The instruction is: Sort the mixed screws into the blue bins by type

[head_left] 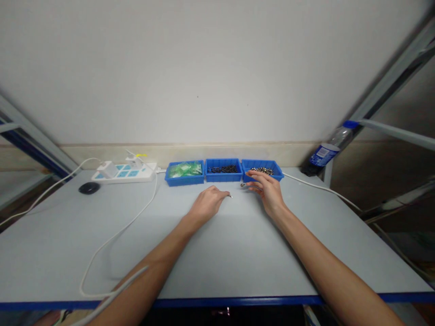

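My left hand (208, 202) is closed in a pinch over the middle of the table. From its fingertips sticks out a small shiny metal piece (230, 196), too small to name its kind. My right hand (268, 189) is in front of the right blue bin (277, 170), its fingers apart and partly covering the bin's near side. Just left of those fingertips is another small metal piece (242, 184); whether they touch it I cannot tell. Shiny small metal parts (265, 170) fill the bottom of that bin.
The middle blue bin (223, 178) holds dark screw-like parts (224, 169); the left one (185, 182) holds green-and-clear plastic packets (185, 169). A white power strip (146, 173), a black disc-like object (89, 188) and a loose white cable (127, 226) lie left. A bottle (326, 151) leans at the right.
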Available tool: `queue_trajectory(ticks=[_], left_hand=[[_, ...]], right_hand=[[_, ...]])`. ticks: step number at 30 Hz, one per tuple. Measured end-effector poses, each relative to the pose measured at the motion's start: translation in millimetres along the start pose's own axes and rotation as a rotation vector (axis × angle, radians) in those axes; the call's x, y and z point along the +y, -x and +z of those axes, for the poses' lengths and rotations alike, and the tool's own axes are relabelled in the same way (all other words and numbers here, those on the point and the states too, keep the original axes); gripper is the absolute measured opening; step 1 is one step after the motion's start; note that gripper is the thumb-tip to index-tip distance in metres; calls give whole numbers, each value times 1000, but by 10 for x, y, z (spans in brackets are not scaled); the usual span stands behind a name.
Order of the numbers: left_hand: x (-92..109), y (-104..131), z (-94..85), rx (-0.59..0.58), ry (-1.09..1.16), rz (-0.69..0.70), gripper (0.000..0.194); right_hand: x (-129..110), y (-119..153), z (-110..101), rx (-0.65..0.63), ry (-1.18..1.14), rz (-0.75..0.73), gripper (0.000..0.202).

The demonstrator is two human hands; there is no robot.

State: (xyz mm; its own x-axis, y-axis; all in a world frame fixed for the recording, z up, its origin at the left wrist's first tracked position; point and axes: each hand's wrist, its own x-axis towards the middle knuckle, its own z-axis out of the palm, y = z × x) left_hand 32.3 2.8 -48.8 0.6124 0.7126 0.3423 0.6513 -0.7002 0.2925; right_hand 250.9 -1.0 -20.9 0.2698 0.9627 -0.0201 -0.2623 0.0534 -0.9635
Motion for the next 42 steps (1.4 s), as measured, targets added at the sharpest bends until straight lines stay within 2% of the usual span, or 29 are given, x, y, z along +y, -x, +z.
queue_trajectory(ticks=[6, 9, 19, 25, 30, 33, 36, 42], left_hand=[[-74, 3, 19, 169, 103, -24, 30], [-80, -8, -9, 215, 175, -46, 28], [-36, -41, -81, 255, 279, -80, 19], [31, -45, -135, 267, 428, -205, 16], [33, -66, -121, 346, 653, -317, 16], [39, -83, -130, 384, 840, -385, 19], [65, -93, -185, 332, 981, -481, 25], [84, -105, -261, 314, 1052, -508, 39]], right_hand=[[-15, 19, 8, -32, -5, 13, 21], [-18, 26, 10, -49, -18, 11, 21], [-15, 45, 26, -96, -8, 32, 21], [-3, 42, 24, -189, 33, 38, 23], [7, 52, 26, -239, 79, 22, 23], [13, 51, 21, -259, 88, 14, 22], [17, 51, 20, -271, 100, -12, 22], [-10, 76, 21, -246, 151, -92, 20]])
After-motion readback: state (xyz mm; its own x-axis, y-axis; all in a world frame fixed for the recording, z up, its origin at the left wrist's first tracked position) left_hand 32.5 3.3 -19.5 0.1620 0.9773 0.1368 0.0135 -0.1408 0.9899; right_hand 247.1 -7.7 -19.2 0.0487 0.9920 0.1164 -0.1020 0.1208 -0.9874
